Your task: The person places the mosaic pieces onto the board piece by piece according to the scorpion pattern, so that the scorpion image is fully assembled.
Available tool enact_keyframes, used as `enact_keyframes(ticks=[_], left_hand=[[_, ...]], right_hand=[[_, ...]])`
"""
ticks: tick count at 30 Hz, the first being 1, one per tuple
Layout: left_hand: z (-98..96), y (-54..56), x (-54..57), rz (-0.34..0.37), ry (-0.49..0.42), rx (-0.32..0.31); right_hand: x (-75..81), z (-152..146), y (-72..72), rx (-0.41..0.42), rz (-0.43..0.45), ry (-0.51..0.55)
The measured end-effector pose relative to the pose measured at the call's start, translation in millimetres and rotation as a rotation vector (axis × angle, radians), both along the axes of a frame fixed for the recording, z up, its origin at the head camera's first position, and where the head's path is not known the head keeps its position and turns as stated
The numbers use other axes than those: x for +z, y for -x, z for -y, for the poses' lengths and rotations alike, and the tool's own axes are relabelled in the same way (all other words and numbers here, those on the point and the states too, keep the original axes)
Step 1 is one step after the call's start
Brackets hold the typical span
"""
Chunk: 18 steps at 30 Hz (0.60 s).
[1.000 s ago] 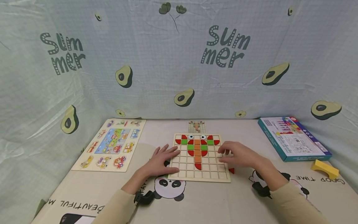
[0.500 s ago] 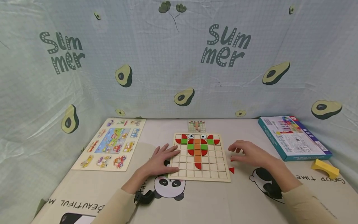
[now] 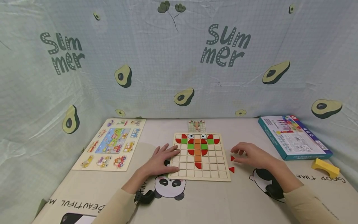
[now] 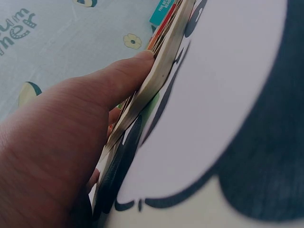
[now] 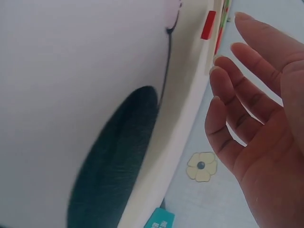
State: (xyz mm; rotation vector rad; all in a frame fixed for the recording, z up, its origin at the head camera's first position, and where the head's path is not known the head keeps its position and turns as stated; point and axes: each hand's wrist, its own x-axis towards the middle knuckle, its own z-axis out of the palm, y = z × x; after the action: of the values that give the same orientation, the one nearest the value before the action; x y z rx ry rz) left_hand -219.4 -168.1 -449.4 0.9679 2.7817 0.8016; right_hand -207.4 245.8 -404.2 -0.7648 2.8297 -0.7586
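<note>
A square wooden grid board [image 3: 215, 175] lies on the table, with red, green and orange pieces and two eye pieces forming a figure. My left hand [image 3: 160, 161] rests spread on its left edge; in the left wrist view the thumb [image 4: 128, 78] lies along the board's rim. To the right of the board, my right hand [image 3: 251, 155] hovers with loosely bent fingers, and the right wrist view shows nothing between them. Two red triangle pieces lie below its fingertips: one red triangle [image 3: 232, 158] partly under the thumb, another red triangle [image 3: 231, 170] nearer me.
A small pattern card [image 3: 197, 126] lies behind the board. To the left is a wooden picture puzzle [image 3: 130, 161]. A flat teal box [image 3: 296, 138] and a yellow arch block [image 3: 325, 169] are at the right. A dark phone-like object [image 3: 71, 218] shows at the front left.
My right hand has moved right, from over the board's right edge to the table beside it, uncovering the red triangles. My left hand has stayed still.
</note>
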Motion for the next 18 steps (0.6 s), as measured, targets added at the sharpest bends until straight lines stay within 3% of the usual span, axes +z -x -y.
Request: enact_keyframes(ticks=[18], left_hand=[[0.4,-0.4,1.6,0.001,0.001,-0.003]], right_hand=[[-6.4,0,11.0,0.052,0.022,-0.027]])
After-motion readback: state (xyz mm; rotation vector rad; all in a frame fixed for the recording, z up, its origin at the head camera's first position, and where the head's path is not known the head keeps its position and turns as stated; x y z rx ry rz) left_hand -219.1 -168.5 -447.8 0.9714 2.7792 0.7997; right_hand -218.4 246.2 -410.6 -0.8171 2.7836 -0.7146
